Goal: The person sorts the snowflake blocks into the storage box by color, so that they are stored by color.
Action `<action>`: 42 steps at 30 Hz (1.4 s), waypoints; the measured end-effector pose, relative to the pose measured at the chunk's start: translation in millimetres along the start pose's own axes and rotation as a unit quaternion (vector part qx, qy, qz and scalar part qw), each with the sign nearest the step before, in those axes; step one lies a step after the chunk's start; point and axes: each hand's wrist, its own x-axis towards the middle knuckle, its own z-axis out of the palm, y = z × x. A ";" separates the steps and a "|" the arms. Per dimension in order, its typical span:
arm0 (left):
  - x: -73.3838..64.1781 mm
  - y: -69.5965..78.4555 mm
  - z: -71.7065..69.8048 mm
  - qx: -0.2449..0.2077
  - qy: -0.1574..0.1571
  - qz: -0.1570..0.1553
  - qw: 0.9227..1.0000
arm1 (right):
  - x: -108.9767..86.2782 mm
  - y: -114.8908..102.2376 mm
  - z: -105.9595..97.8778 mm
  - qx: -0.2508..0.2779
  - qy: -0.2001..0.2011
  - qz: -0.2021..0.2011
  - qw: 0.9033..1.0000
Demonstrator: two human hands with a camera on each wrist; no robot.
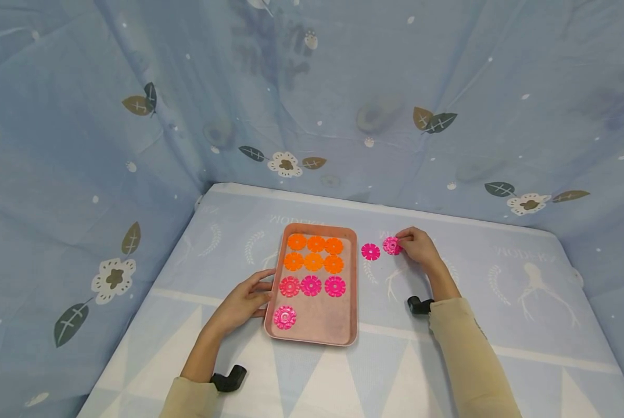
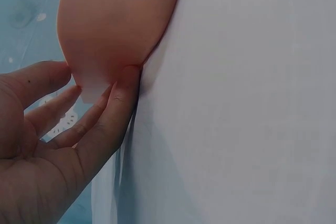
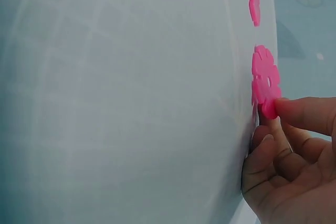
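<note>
My left hand (image 1: 243, 302) touches the outside of a pink tray's (image 1: 319, 325) left wall, with relaxed fingers; in the left wrist view, its fingertips rest against the tray's (image 2: 121, 14) side. My right hand (image 1: 420, 247) pinches a pink snowflake disc (image 1: 391, 245) by its edge, between thumb and fingers. In the right wrist view that notched disc (image 3: 265, 74) appears tilted up. Beside it a second pink disc (image 1: 370, 251) lies on the table, right of the tray. Inside the tray are rows of orange discs (image 1: 314, 262), a row of three pink discs (image 1: 311, 285) and one pink disc (image 1: 284, 317) below.
A patterned cloth (image 1: 395, 360) covers the table. Blue fabric (image 1: 343, 87) hangs behind and at the sides. Black wrist mounts stick out beside the left forearm (image 1: 230, 378) and right forearm (image 1: 419, 305).
</note>
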 end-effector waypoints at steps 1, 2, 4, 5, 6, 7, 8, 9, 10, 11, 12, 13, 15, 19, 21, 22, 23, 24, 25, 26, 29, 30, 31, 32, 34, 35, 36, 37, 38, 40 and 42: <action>-0.1 0.0 0.0 0.000 0.000 0.000 1.000 | 0.1 0.2 0.2 0.000 0.001 0.000 1.000; -0.2 0.0 -0.1 0.001 0.001 0.000 1.000 | 0.4 0.7 0.4 0.002 0.003 0.000 1.000; -0.3 -0.2 -0.1 0.002 0.001 0.002 1.000 | 0.2 1.3 0.4 0.007 0.005 0.002 1.000; -0.4 -0.3 -0.1 0.002 0.000 0.002 1.000 | 0.5 2.0 0.2 0.008 0.003 0.002 1.000; -0.3 -0.5 -0.1 0.003 0.000 0.002 1.000 | 0.3 2.3 -0.1 0.011 0.003 0.002 1.000; -0.3 -0.8 0.0 0.003 -0.001 0.003 1.000 | 0.1 2.6 -0.4 0.014 0.002 0.002 1.000; 0.0 -1.5 -0.1 0.003 -0.001 0.003 1.000 | -0.4 2.4 -0.6 0.016 0.000 0.001 1.000; 0.2 -2.0 -0.1 0.004 -0.001 0.003 1.000 | -0.9 1.9 -0.8 0.018 -0.001 0.000 1.000; 0.4 -2.6 -0.3 0.004 -0.001 0.004 1.000 | -1.4 1.0 -0.7 0.020 -0.003 -0.001 1.000; 0.7 -3.2 -0.4 0.005 -0.001 0.004 1.000 | -2.0 -0.4 -0.5 0.022 -0.004 -0.001 1.000; 1.0 -3.7 -0.4 0.005 0.000 0.004 1.000 | -3.4 -2.6 -0.1 0.023 -0.006 -0.003 1.000; 1.3 -4.2 -0.6 0.005 0.000 0.004 1.000 | -4.6 -4.9 0.5 0.025 -0.006 -0.007 1.000; 1.6 -5.0 -0.8 0.006 0.002 0.006 1.000 | -7.1 -10.0 1.6 0.027 -0.008 -0.012 1.000; 1.6 -5.1 -0.5 0.010 0.006 0.003 1.000 | -12.0 -19.4 3.8 0.030 -0.015 -0.033 0.999; 1.2 -4.9 -0.2 0.012 0.008 0.003 1.000 | -14.4 -23.9 4.9 0.033 -0.020 -0.048 0.998; 1.1 -4.5 -0.1 0.012 0.009 0.001 1.000 | -15.6 -26.3 5.5 0.035 -0.023 -0.056 0.998; 1.1 -4.3 0.0 0.012 0.010 -0.002 1.000 | -16.9 -28.6 6.5 0.037 -0.027 -0.064 0.997; 1.0 -4.0 0.0 0.012 0.010 -0.002 1.000 | -18.5 -31.4 7.1 0.038 -0.031 -0.072 0.996; 1.0 -3.8 0.0 0.011 0.010 -0.002 1.000 | -20.1 -34.3 7.9 0.040 -0.035 -0.080 0.995; 1.0 -3.8 0.0 0.011 0.010 -0.001 1.000 | -22.0 -37.4 8.9 0.040 -0.039 -0.088 0.995; 1.1 -3.3 -0.1 0.012 0.010 -0.003 1.000 | -28.1 -47.1 12.4 0.040 -0.050 -0.106 0.992; 1.1 -3.2 -0.1 0.013 0.010 0.000 1.000 | -30.5 -50.9 13.6 0.039 -0.052 -0.110 0.992; 1.1 -3.1 0.0 0.013 0.010 -0.001 1.000 | -32.6 -54.1 15.3 0.037 -0.055 -0.115 0.991; 1.3 -3.1 -0.1 0.014 0.011 -0.001 1.000 | -34.8 -57.3 16.8 0.036 -0.060 -0.120 0.990; 1.6 -2.9 0.1 0.016 0.012 -0.003 1.000 | -39.2 -63.8 20.1 0.035 -0.068 -0.126 0.989; 1.6 -2.7 0.1 0.017 0.013 -0.003 1.000 | -41.4 -66.9 21.8 0.035 -0.073 -0.129 0.988; 1.7 -2.5 0.2 0.018 0.014 -0.003 1.000 | -43.7 -70.1 23.4 0.036 -0.078 -0.132 0.988; 1.8 -2.2 0.2 0.018 0.014 -0.004 1.000 | -46.1 -73.1 25.1 0.039 -0.082 -0.136 0.987; 1.7 -2.0 0.2 0.018 0.014 -0.003 1.000 | -48.4 -76.1 26.8 0.042 -0.087 -0.139 0.986; 1.6 -1.4 0.4 0.017 0.014 -0.003 1.000 | -52.6 -81.2 30.7 0.045 -0.093 -0.146 0.984; 1.7 -1.2 0.5 0.016 0.014 -0.002 1.000 | -56.6 -85.6 34.9 0.045 -0.098 -0.152 0.982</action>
